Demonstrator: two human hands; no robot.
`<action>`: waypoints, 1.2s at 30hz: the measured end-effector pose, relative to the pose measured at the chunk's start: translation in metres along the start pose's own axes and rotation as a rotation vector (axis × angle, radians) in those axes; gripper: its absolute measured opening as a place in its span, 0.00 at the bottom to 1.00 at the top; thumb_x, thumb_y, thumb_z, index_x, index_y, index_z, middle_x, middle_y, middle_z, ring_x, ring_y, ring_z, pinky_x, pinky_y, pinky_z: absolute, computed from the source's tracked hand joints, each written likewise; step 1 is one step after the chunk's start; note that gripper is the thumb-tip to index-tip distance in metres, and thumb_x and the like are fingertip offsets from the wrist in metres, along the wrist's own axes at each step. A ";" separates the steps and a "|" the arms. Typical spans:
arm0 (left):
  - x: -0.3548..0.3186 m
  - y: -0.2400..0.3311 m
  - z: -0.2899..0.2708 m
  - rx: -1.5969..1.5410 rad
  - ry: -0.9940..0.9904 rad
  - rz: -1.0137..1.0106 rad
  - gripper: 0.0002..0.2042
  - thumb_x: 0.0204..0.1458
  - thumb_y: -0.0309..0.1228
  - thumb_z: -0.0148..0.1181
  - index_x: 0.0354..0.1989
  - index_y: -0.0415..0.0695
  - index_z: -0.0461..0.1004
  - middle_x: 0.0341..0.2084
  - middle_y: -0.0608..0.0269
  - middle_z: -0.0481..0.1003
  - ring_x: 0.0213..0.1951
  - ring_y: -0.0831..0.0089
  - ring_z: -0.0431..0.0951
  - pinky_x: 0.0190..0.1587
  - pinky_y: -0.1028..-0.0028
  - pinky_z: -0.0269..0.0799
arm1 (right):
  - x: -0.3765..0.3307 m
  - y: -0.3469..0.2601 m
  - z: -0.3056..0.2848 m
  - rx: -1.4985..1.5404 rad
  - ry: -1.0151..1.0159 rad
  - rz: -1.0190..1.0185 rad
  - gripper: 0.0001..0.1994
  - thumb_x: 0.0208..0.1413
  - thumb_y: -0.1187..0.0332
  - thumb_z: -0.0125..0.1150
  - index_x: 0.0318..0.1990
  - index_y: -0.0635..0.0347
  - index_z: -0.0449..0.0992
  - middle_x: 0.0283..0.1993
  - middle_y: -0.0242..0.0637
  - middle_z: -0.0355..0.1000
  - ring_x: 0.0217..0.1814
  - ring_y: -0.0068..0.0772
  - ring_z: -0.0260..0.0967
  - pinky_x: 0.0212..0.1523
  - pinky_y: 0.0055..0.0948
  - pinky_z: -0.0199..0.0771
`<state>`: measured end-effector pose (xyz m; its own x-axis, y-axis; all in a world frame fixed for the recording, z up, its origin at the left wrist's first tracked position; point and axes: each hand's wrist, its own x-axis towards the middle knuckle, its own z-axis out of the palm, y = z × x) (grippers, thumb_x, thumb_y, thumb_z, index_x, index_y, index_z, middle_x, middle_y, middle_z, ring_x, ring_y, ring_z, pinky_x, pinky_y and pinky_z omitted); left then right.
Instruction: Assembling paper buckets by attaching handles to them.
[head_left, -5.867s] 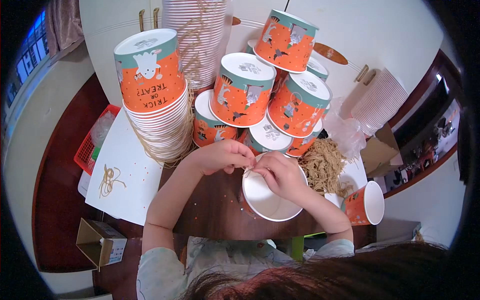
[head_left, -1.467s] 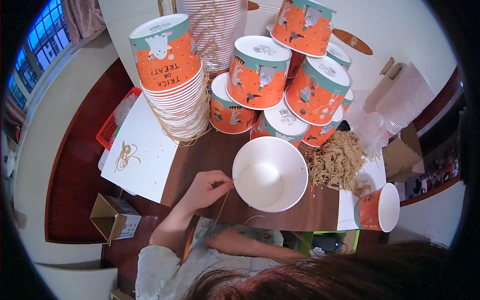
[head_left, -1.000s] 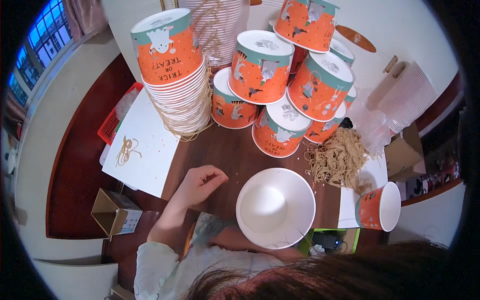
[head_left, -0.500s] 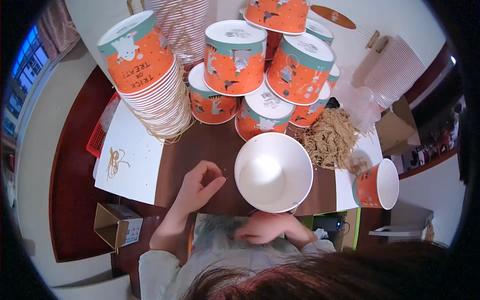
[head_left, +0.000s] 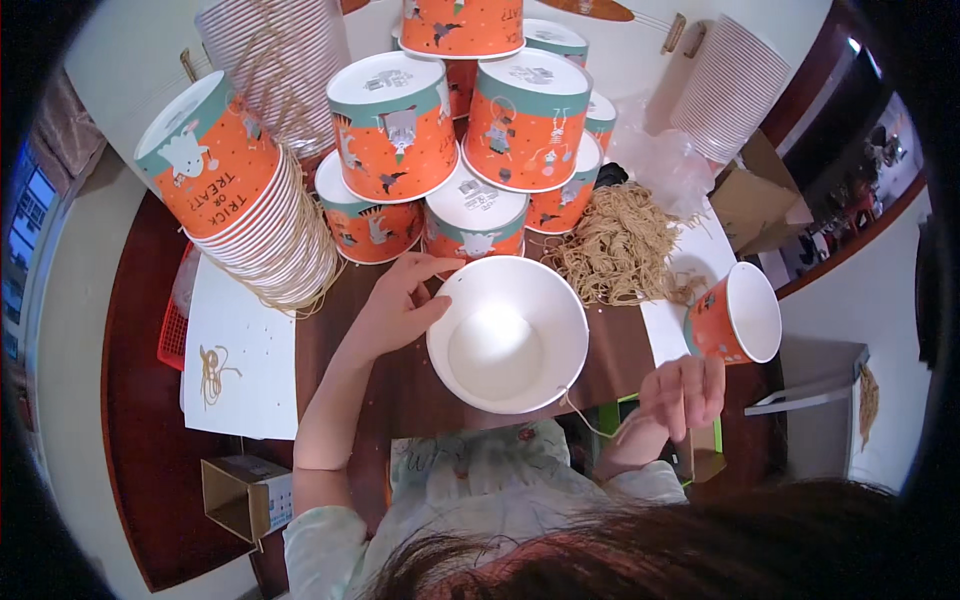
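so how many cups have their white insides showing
2: the middle cup, its rim at the left hand, and the tilted cup at the right, just past the right hand. Others may be hidden.

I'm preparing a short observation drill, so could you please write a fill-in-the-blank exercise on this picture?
1. The left hand is at the rim of the central bucket, whose inside is ____.
2. The printed buckets piled behind it stand upside ____.
3. The basket at the picture's left is ____.
4. The lone bucket is nearer the right hand than the ____ hand.

Missing words: white; down; red; left.
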<state>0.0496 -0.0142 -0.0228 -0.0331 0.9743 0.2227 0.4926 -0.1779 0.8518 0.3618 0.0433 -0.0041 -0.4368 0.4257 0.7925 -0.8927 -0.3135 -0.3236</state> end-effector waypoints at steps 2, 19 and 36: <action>-0.003 0.000 0.004 -0.016 0.071 0.005 0.20 0.40 0.23 0.55 0.46 0.46 0.69 0.37 0.61 0.64 0.22 0.80 0.65 0.27 0.80 0.64 | 0.000 -0.003 0.009 -0.249 0.222 0.008 0.08 0.52 0.67 0.49 0.27 0.62 0.67 0.25 0.42 0.70 0.16 0.26 0.65 0.15 0.20 0.60; -0.051 0.065 0.070 0.636 0.148 0.596 0.15 0.38 0.31 0.59 0.38 0.46 0.71 0.32 0.67 0.68 0.38 0.72 0.70 0.40 0.70 0.63 | -0.032 0.034 -0.013 -1.306 0.197 0.773 0.08 0.48 0.71 0.57 0.35 0.63 0.69 0.34 0.37 0.68 0.37 0.29 0.67 0.37 0.24 0.66; -0.093 0.031 0.097 0.120 0.215 0.259 0.11 0.39 0.22 0.58 0.35 0.42 0.74 0.25 0.63 0.71 0.25 0.71 0.70 0.28 0.73 0.65 | -0.055 0.081 0.000 -1.372 0.449 0.500 0.03 0.45 0.77 0.53 0.22 0.62 0.68 0.15 0.29 0.61 0.15 0.17 0.58 0.16 0.19 0.56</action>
<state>0.1529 -0.0969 -0.0629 -0.0698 0.8452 0.5298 0.6070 -0.3854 0.6950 0.3137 -0.0057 -0.0733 -0.4860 0.8114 0.3247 0.0518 0.3976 -0.9161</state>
